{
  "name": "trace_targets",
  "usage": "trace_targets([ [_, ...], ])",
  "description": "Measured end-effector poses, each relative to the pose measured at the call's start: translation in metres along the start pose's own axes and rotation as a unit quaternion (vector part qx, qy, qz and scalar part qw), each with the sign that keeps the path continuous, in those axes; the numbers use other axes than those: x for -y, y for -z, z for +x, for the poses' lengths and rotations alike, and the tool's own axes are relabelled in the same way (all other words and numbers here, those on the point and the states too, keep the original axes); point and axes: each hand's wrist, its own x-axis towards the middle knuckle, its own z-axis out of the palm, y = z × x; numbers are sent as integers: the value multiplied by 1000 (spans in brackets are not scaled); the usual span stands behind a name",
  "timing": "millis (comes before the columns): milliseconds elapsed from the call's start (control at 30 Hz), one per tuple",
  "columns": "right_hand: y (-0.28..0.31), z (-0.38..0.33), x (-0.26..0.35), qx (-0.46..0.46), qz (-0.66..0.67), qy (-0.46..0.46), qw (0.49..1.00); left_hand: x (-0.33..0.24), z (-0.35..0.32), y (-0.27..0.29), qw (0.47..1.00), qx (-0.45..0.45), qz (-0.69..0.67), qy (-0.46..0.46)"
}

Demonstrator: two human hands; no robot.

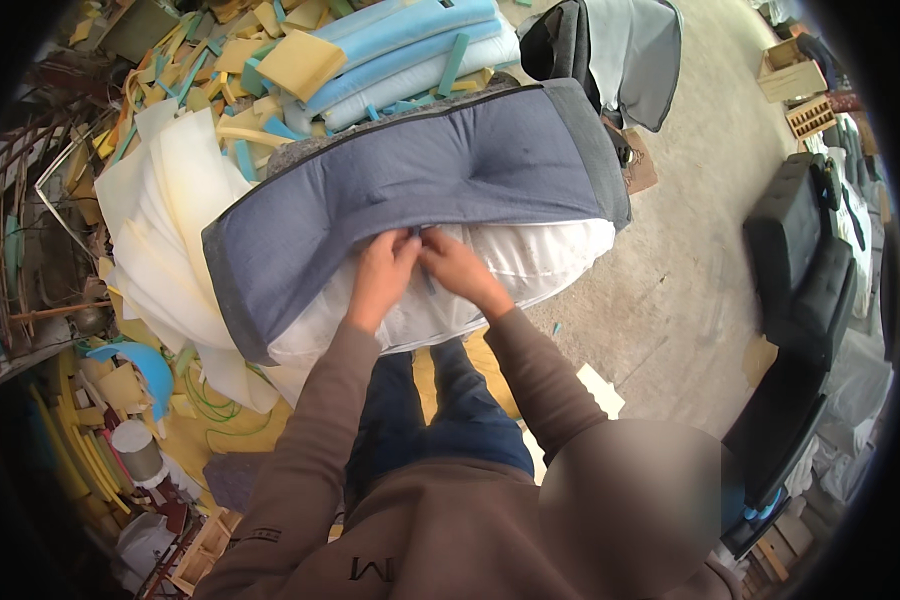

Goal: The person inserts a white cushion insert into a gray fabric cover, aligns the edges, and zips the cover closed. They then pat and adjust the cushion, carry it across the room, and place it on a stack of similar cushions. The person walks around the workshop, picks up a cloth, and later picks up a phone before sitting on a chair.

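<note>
A long cushion lies across in front of me, with a blue-grey fabric cover [390, 160] over its far part. The cover dips in two tufted spots and has darker grey end panels. Along its near side the white inner padding [540, 250] is exposed. At the middle of the cover's near edge, my left hand [380, 275] is closed in a pinch on the fabric. Close beside it, my right hand [462, 270] also pinches that edge, its fingertips almost touching the left ones. A short dark blue strip hangs below the fingers. The fingertips partly hide the gripped fabric.
Foam offcuts [295, 65] and folded blue foam sheets [410, 50] are piled beyond the cushion. White foam sheets [160, 220] lie at its left. A grey-and-black cover [620, 60] rests at the far right on concrete floor [670, 260]. Black sofa pieces [800, 260] stand farther right.
</note>
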Motion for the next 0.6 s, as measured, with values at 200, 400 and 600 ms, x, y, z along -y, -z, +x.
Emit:
trace_targets([
  [200,-22,2,10,-17,-167,-69,983,-51,-50,30,926,-160,299,-168],
  [400,-23,57,-1,10,358,-305,882,-41,15,55,935,-78,282,-201],
  [600,-41,63,-3,-83,551,-284,781,-18,3,76,954,124,163,-219],
])
